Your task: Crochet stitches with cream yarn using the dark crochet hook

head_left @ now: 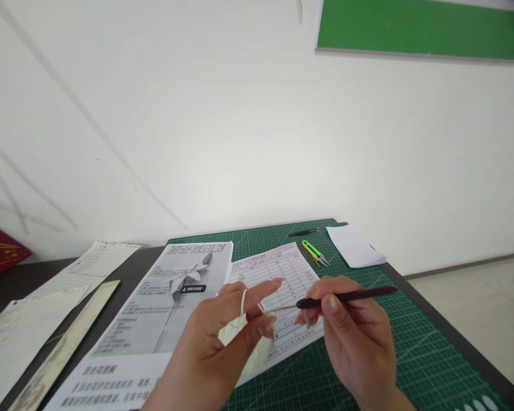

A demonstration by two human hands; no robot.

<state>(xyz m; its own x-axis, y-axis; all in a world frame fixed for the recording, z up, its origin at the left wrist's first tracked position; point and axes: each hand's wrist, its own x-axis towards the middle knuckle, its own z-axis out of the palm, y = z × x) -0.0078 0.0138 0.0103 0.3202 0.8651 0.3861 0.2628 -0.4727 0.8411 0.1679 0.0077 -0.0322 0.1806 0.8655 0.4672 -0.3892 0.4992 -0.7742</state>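
Two hands, one hook, one yarn piece, one green snips, one cutting mat

1 camera sits on the person's head. It faces forward and down, the hands close below it.

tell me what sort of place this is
Probably a craft desk against a wall: a green gridded cutting mat, lime-green snips and a printed sheet with a flower picture show it.
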